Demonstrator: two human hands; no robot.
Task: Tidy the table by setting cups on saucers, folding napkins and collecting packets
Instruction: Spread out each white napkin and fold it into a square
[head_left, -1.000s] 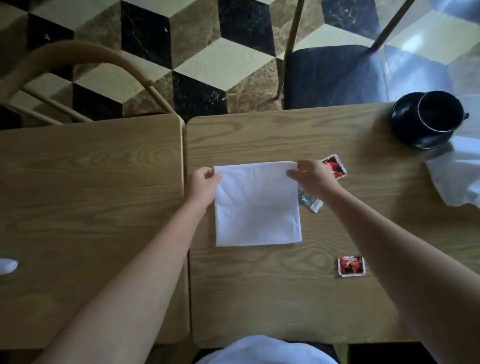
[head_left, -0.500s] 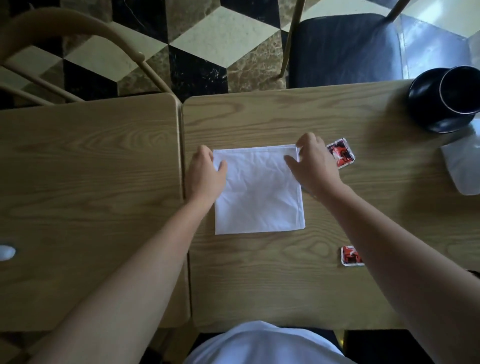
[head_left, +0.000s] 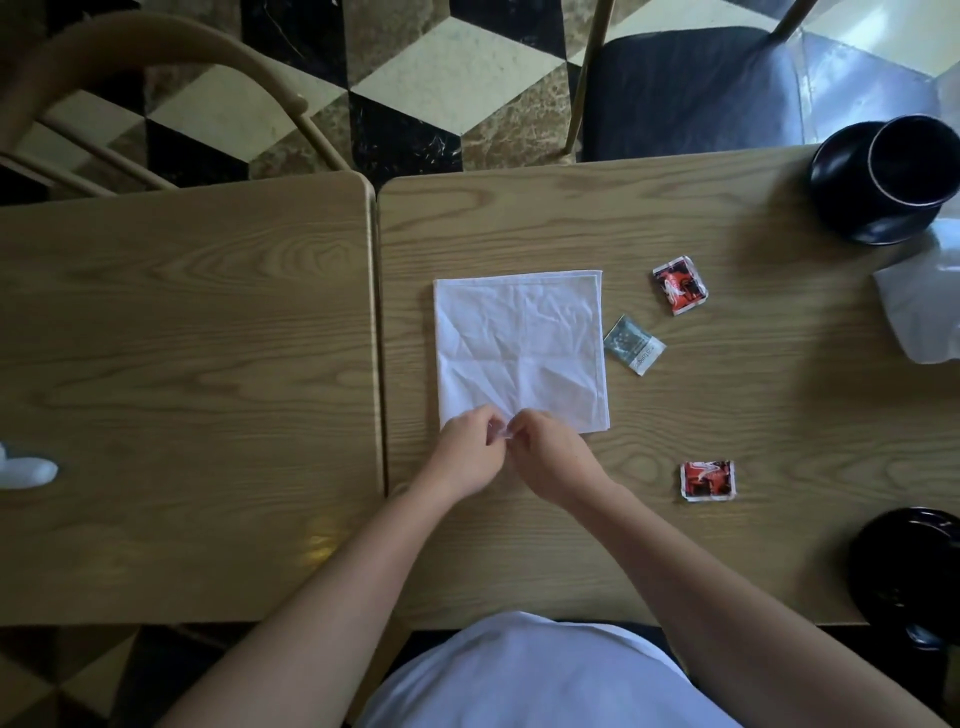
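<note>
Head view: both hands (head_left: 511, 449) pinch the square-lying napkin's (head_left: 521, 343) near edge.

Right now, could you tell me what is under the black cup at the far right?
The black cup sits on a black saucer; only the saucer's rim shows, its middle is covered by the cup.

A white napkin (head_left: 521, 349) lies on the pale oak-grained table (head_left: 623, 218), with two red-and-black packets (head_left: 679, 288) (head_left: 708, 480), a grey-green packet (head_left: 632, 344), a black cup (head_left: 909, 161), and a black, cream and brown cube-patterned floor (head_left: 395, 88).
</note>
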